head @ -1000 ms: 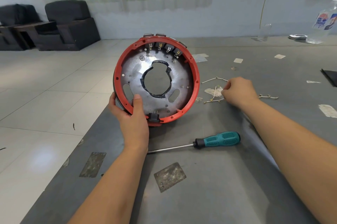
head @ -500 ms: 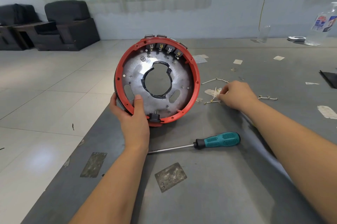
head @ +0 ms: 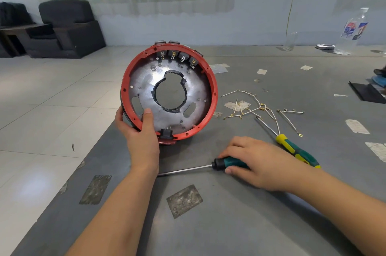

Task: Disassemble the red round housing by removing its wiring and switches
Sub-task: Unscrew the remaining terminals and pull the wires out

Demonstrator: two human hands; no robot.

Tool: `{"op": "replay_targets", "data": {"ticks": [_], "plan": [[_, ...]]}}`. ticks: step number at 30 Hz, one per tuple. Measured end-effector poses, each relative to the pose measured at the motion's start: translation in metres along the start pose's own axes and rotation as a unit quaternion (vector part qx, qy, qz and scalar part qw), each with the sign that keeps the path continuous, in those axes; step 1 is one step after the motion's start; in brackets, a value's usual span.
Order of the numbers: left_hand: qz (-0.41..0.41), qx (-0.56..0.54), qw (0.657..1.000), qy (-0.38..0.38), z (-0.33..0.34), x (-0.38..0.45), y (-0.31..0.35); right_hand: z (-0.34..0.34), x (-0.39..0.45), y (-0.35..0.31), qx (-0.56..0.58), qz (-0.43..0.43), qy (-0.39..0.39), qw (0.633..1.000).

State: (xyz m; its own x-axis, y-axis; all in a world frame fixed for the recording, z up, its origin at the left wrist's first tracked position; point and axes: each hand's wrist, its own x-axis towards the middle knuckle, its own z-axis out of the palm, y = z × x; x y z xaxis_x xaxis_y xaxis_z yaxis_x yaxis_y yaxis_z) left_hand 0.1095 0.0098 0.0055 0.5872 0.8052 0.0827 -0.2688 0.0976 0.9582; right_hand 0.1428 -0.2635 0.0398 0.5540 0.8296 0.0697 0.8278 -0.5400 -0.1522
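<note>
Your left hand (head: 142, 136) grips the lower rim of the red housing (head: 213, 88), thumb inside against the metal plate, propping it on edge near the worktop's (head: 229, 224) left edge. Your right hand (head: 259, 161) closes round the teal screwdriver (head: 221, 164) lying just in front of it. The shell looks stiff and light, but the plate's cut-out may be sharp, so stay on the plastic rim. Four switches (head: 177, 55) sit along the top; the loose wires (head: 259, 107) lie to the right.

No legible txt; bottle (head: 353, 30) label (blue/red) too blurry.
</note>
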Motion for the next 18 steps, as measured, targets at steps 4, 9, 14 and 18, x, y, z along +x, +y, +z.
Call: {"op": "replay_targets", "data": {"ticks": [4,9,14,18], "plan": [[-0.012,-0.005,1.000,-0.004,-0.001,0.002,0.001,-0.011,-0.006,0.014,-0.060,0.013,0.025,0.998],[-0.006,0.002,1.000,0.002,0.000,0.002,0.002,-0.034,-0.020,0.052,-0.087,0.124,0.078,0.985],[0.000,-0.012,1.000,-0.001,-0.001,0.001,0.002,-0.051,-0.035,0.088,-0.012,0.261,0.106,0.960],[0.006,-0.011,1.000,-0.003,0.000,-0.001,0.003,-0.058,-0.044,0.107,0.012,0.361,0.078,0.929]]}}
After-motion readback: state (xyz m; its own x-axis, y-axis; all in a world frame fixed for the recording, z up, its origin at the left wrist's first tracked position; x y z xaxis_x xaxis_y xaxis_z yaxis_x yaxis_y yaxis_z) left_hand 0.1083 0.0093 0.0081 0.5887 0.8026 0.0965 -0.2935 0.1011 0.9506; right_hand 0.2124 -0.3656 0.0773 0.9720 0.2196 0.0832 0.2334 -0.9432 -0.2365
